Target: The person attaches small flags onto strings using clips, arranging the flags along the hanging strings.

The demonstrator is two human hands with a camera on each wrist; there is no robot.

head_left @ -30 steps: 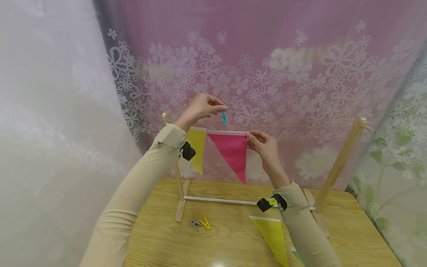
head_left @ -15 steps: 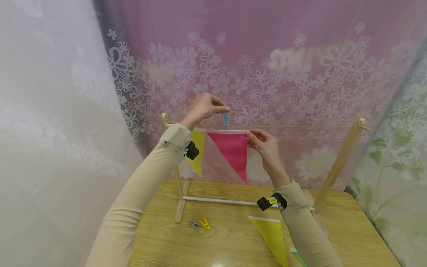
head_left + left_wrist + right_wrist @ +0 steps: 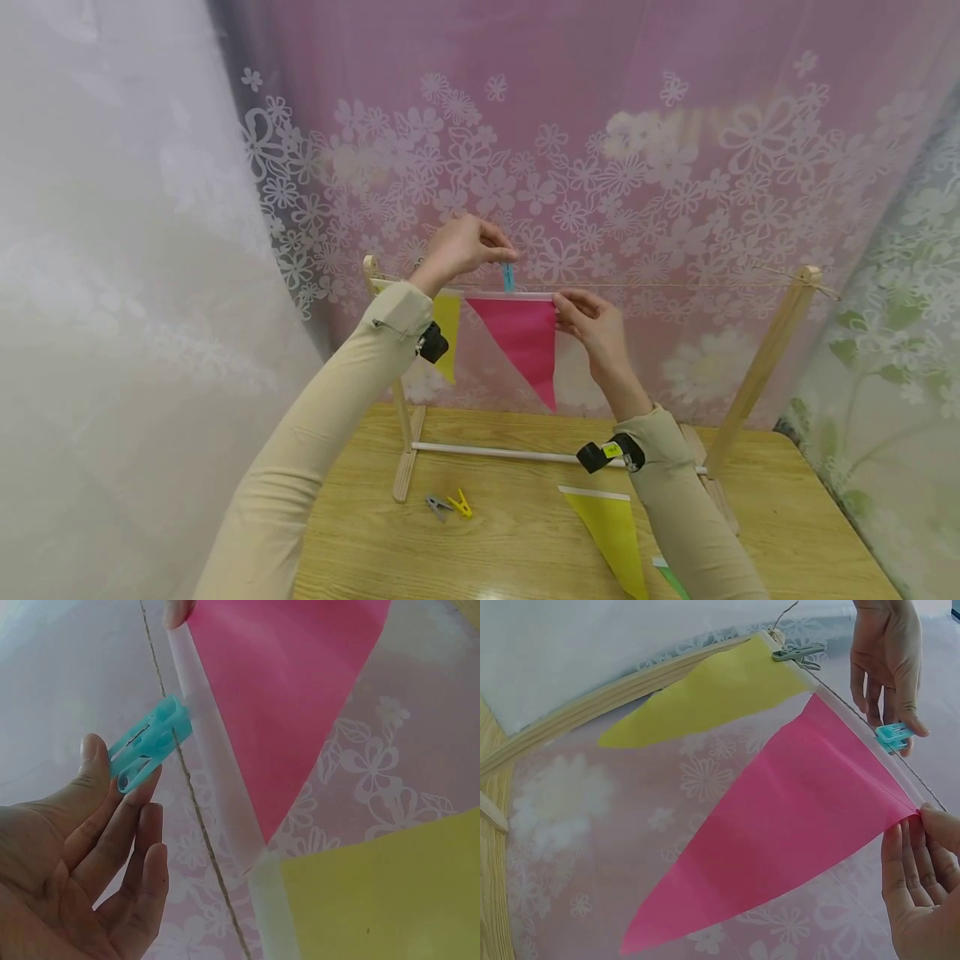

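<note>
Two hands at work: your left hand [image 3: 461,246] pinches the blue peg [image 3: 508,276] onto the string [image 3: 675,286], your right hand [image 3: 592,325] pinches the pink flag [image 3: 521,337]'s corner. Next, I judge, seat the peg squarely.

Peg [image 3: 508,276] on string [image 3: 675,285], above pennant [image 3: 521,337]

green flag [image 3: 670,577]: cut off by bottom edge | grey peg [image 3: 435,504]: too small for detail

Curtained craft corner (floral curtains [image 3: 600,150], wooden table [image 3: 517,533])
</note>
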